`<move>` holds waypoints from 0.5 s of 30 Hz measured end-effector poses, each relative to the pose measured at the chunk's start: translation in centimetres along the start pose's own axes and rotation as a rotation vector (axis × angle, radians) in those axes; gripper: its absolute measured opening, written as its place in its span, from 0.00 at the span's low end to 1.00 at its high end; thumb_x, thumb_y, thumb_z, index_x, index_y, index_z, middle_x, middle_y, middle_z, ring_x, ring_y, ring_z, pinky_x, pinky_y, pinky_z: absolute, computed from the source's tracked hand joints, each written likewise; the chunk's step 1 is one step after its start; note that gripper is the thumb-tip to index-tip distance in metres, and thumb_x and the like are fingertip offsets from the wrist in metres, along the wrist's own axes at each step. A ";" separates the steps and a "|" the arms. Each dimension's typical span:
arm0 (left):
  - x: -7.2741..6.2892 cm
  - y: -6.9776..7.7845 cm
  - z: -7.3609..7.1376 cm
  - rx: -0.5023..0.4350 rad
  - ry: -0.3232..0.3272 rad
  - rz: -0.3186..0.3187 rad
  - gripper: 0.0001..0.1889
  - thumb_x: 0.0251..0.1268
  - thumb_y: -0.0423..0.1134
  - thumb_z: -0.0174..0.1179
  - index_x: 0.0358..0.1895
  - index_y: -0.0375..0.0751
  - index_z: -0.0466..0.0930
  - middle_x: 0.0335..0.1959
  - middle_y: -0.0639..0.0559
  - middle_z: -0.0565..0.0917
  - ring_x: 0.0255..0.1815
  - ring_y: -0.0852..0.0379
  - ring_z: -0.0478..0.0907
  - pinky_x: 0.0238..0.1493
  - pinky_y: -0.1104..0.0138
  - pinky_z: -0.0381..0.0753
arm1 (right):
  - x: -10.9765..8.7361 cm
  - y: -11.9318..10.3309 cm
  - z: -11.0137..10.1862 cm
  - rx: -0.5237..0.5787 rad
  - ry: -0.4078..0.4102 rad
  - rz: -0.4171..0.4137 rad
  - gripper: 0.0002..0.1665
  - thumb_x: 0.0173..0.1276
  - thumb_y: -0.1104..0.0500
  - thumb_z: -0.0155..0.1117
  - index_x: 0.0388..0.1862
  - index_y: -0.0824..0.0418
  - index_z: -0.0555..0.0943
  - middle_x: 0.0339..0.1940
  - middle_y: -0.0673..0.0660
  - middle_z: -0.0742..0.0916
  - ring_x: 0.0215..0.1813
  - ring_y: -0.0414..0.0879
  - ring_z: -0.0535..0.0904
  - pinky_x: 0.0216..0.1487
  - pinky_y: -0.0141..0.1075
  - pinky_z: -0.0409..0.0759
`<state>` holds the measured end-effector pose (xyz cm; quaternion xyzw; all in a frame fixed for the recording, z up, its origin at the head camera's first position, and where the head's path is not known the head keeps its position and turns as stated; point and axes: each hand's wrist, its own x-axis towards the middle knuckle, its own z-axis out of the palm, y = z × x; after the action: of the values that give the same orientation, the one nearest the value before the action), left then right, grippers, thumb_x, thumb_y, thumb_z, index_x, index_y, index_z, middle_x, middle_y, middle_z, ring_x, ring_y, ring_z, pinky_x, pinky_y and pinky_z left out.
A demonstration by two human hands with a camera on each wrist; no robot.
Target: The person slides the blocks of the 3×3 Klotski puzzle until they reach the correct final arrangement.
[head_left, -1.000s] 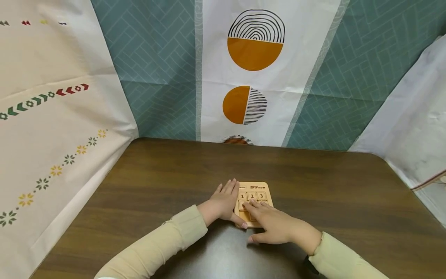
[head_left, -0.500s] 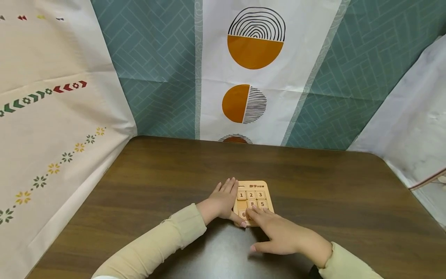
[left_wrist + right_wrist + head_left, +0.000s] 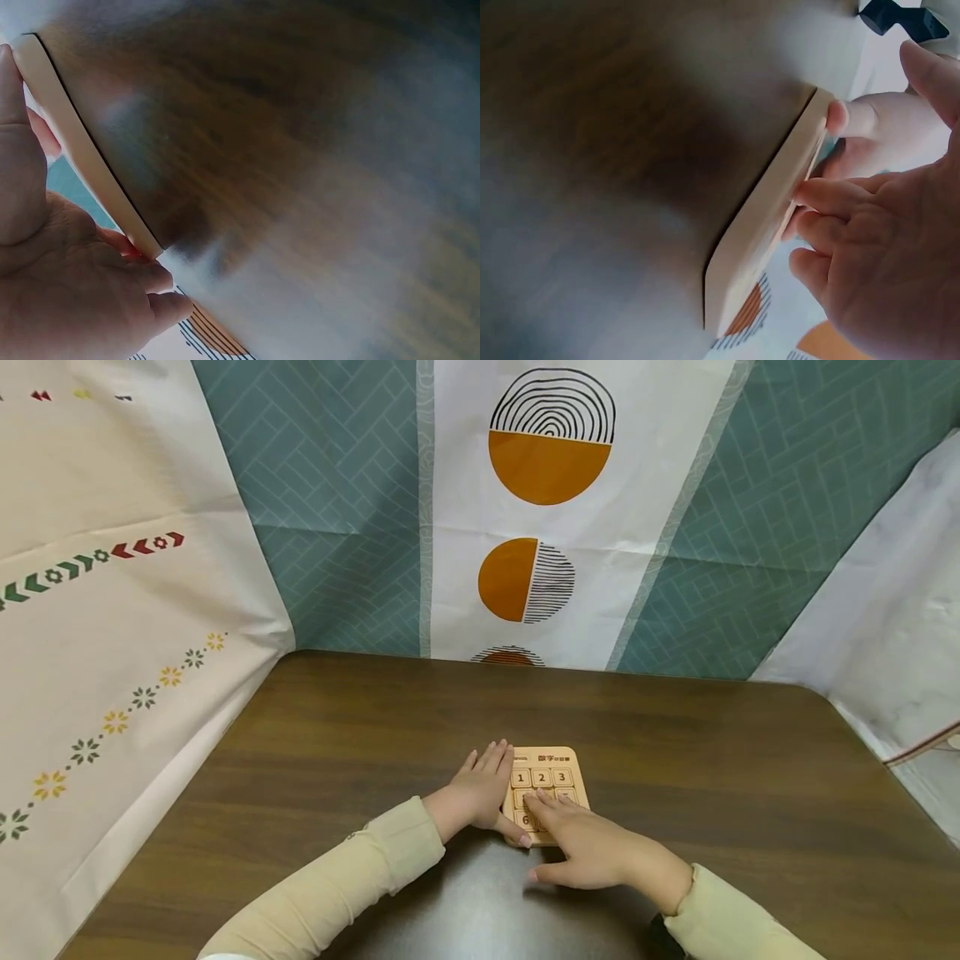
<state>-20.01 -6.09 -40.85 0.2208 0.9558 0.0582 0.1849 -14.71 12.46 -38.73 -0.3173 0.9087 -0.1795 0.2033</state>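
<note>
A wooden number sliding puzzle (image 3: 521, 760) lies flat on the table, its tiles 1, 2 and 3 along the top row. My left hand (image 3: 480, 793) rests along its left side with straight fingers, the thumb touching the near left corner. In the left wrist view, the left hand (image 3: 75, 277) spans the board's pale edge (image 3: 82, 154). My right hand (image 3: 592, 847) touches the middle row with its fingertips, the thumb held out to the side. These fingers cover the middle of the board and part of the bottom row. Tile 6 (image 3: 527, 820) shows at bottom left.
Dark brown wooden table (image 3: 375, 710) surrounds the puzzle. A patterned cloth (image 3: 360, 527) hangs behind its far edge, and a cream cloth (image 3: 150, 610) hangs at the left. Pale cloth (image 3: 892, 577) borders the right side.
Tile 6 has slid down to the bottom left. A tile has then moved into the left of the middle row. My right hand drew back, then forward and left; my left stayed put.
</note>
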 end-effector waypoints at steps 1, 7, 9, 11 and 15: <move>0.0 0.0 0.0 -0.001 0.000 0.001 0.68 0.39 0.72 0.65 0.76 0.37 0.38 0.78 0.43 0.40 0.78 0.50 0.38 0.76 0.55 0.43 | 0.1 -0.1 0.0 0.004 -0.006 0.000 0.55 0.62 0.33 0.59 0.75 0.67 0.54 0.75 0.66 0.58 0.76 0.63 0.50 0.72 0.56 0.53; -0.1 0.1 0.1 -0.009 0.011 0.011 0.68 0.38 0.72 0.65 0.76 0.36 0.39 0.78 0.42 0.41 0.78 0.49 0.39 0.76 0.54 0.44 | -1.0 0.7 -0.6 0.021 0.047 0.048 0.55 0.63 0.36 0.61 0.74 0.70 0.54 0.74 0.70 0.59 0.75 0.66 0.51 0.72 0.58 0.53; -0.1 0.0 0.1 -0.015 0.012 0.010 0.68 0.38 0.73 0.65 0.76 0.36 0.38 0.78 0.43 0.41 0.78 0.49 0.39 0.76 0.55 0.44 | -1.6 1.3 -0.9 0.023 0.072 0.090 0.54 0.62 0.37 0.62 0.73 0.71 0.55 0.73 0.72 0.60 0.74 0.68 0.51 0.71 0.59 0.52; 0.0 -0.1 0.1 -0.021 0.009 0.006 0.69 0.38 0.73 0.65 0.76 0.36 0.37 0.78 0.43 0.40 0.79 0.50 0.38 0.76 0.55 0.43 | -2.1 1.7 -1.0 0.025 0.080 0.124 0.55 0.62 0.38 0.63 0.73 0.72 0.55 0.73 0.73 0.60 0.74 0.69 0.51 0.71 0.59 0.52; 0.1 -0.2 0.2 -0.026 0.009 0.006 0.69 0.38 0.73 0.65 0.76 0.37 0.37 0.78 0.44 0.39 0.79 0.50 0.37 0.76 0.55 0.42 | -2.3 1.8 -0.8 0.034 0.072 0.138 0.55 0.61 0.37 0.62 0.73 0.71 0.55 0.73 0.72 0.59 0.74 0.69 0.51 0.71 0.60 0.51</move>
<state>-20.13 -6.19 -41.13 0.2210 0.9552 0.0722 0.1834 -14.41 15.46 -38.26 -0.2437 0.9319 -0.1921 0.1877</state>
